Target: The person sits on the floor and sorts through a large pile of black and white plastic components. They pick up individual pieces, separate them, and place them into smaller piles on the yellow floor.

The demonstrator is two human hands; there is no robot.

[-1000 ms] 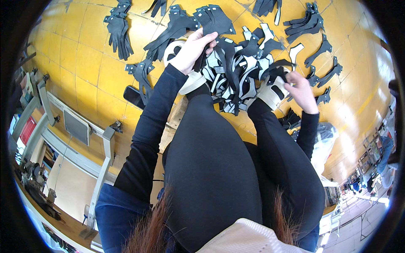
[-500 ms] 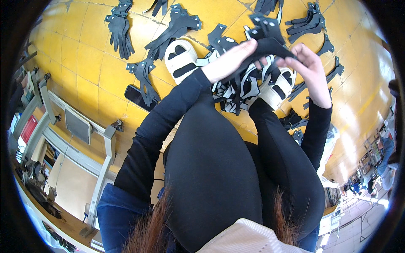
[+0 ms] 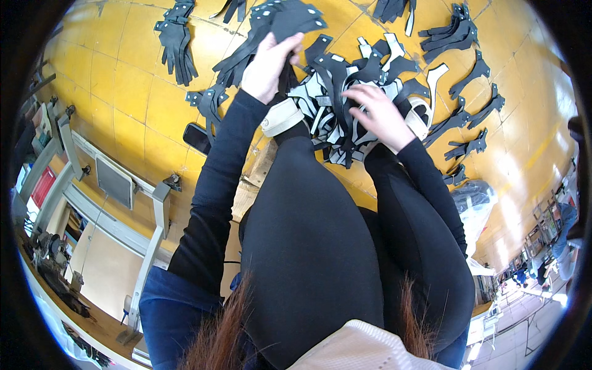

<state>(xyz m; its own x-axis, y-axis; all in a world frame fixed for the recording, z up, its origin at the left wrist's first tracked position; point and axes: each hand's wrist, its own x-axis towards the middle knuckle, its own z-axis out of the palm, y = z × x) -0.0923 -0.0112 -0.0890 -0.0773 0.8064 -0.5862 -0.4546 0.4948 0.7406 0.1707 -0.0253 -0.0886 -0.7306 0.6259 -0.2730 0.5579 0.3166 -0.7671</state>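
My left hand (image 3: 269, 68) grips a bundle of black fabric strips (image 3: 290, 17) with small pale tags on their wide ends. It holds them over a fanned pile of similar strips (image 3: 237, 60) at the upper left, beside my left shoe. Between my feet lies a tangled heap of black strips with white-grey undersides (image 3: 330, 114). Over that heap's right part reaches my right hand (image 3: 381, 117), fingers spread and touching or just above the strips; contact is hard to tell. I see no strip clearly held in it.
Sorted strip piles lie on the yellow tiled floor (image 3: 129, 80): one at the far left (image 3: 177, 46), one at the far right (image 3: 449, 37), several smaller ones down the right. A phone (image 3: 196, 138) lies left of my left shoe (image 3: 282, 118). A plastic bag (image 3: 475, 200) sits at right.
My left hand has swung left, carrying the black strips from above the heap to the upper-left pile. My right hand has come off them and moved down and left onto the heap.
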